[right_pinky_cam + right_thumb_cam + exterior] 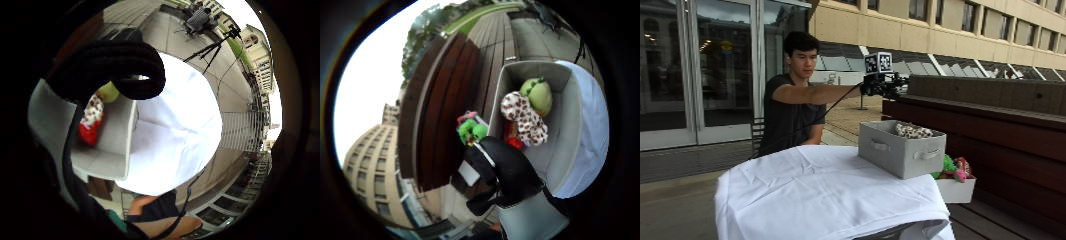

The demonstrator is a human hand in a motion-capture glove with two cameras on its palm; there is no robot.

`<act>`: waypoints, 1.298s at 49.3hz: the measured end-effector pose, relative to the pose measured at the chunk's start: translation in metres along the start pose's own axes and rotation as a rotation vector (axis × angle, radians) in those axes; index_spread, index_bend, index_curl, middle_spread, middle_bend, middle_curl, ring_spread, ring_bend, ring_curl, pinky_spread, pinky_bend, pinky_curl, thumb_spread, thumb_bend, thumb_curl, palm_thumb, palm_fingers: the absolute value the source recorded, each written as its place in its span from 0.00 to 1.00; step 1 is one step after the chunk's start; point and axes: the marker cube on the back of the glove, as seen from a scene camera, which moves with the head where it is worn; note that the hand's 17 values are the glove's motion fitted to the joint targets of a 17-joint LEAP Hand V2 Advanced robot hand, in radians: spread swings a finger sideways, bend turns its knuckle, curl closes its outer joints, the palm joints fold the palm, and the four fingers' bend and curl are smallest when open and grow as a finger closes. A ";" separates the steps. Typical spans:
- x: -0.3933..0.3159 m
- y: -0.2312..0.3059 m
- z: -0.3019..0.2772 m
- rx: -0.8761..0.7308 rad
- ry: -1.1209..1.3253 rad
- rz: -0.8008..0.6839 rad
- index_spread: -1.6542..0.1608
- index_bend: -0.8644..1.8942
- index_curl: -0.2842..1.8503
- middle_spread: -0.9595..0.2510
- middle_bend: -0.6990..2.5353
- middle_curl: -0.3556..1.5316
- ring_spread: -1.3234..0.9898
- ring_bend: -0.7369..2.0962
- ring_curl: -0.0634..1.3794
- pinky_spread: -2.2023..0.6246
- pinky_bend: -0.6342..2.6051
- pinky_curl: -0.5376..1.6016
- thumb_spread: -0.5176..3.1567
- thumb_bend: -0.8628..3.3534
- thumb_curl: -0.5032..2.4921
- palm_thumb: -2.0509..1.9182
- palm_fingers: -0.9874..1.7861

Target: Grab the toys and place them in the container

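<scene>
The gloved right hand (pixel 881 88) is seen raised well above the grey fabric container (pixel 901 148), which sits at the far corner of the white-draped bench (pixel 820 195); fingers (pixel 506 167) are curled, but whether anything is pinched can't be told. Already in the container: a leopard-spotted plush toy (pixel 522 120), a green plush toy (pixel 540 95) beside it, something red (pixel 514 142) under the spotted one. More toys (pixel 953 168), green & pink, are seen in a white box (pixel 956 190) just beyond the bench edge.

Risks, as judged: soft rounded plush may be dropped outside the container if released off-centre; the soft-walled, handled container stands near the edge & could be nudged off; loose cloth may slide w/ it.
</scene>
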 end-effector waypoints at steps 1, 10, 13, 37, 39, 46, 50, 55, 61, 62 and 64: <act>0.004 0.001 -0.002 0.003 0.015 0.000 0.75 0.34 0.15 0.79 0.28 0.47 0.54 0.50 0.26 0.74 0.63 0.48 0.42 0.19 0.42 0.52 0.26; 0.056 0.015 -0.021 0.023 0.106 0.042 0.75 0.35 0.17 0.81 0.25 0.43 0.57 0.44 0.22 0.77 0.62 0.46 0.44 0.19 0.37 0.50 0.26; 0.072 0.023 -0.025 0.018 0.127 0.062 0.75 0.35 0.18 0.80 0.25 0.41 0.57 0.43 0.21 0.78 0.62 0.45 0.44 0.19 0.35 0.49 0.27; 0.238 0.091 -0.027 0.046 0.176 0.193 0.74 0.35 0.20 0.77 0.27 0.37 0.56 0.37 0.22 0.78 0.55 0.41 0.45 0.18 0.26 0.49 0.29; 0.246 0.097 -0.025 0.035 0.167 0.192 0.74 0.35 0.20 0.77 0.26 0.37 0.56 0.37 0.22 0.78 0.55 0.41 0.45 0.18 0.25 0.49 0.29; 0.263 0.117 -0.020 0.064 0.153 0.231 0.74 0.35 0.20 0.77 0.26 0.36 0.56 0.36 0.23 0.78 0.54 0.40 0.45 0.19 0.24 0.49 0.29; 0.272 0.124 -0.019 0.066 0.135 0.220 0.74 0.35 0.20 0.77 0.26 0.36 0.55 0.36 0.23 0.78 0.54 0.40 0.45 0.19 0.24 0.49 0.30; 0.277 0.141 -0.018 0.042 0.113 0.219 0.74 0.35 0.20 0.77 0.27 0.36 0.55 0.35 0.23 0.78 0.54 0.40 0.45 0.19 0.23 0.49 0.29; 0.282 0.151 -0.015 0.045 0.086 0.227 0.74 0.35 0.20 0.77 0.27 0.35 0.55 0.35 0.24 0.78 0.54 0.40 0.45 0.19 0.23 0.49 0.30; 0.283 0.152 -0.014 0.044 0.083 0.227 0.74 0.35 0.20 0.76 0.27 0.35 0.55 0.35 0.24 0.78 0.54 0.40 0.45 0.19 0.23 0.49 0.30; 0.285 0.153 -0.011 0.042 0.080 0.222 0.74 0.35 0.20 0.76 0.27 0.35 0.55 0.34 0.24 0.78 0.54 0.40 0.45 0.19 0.22 0.49 0.30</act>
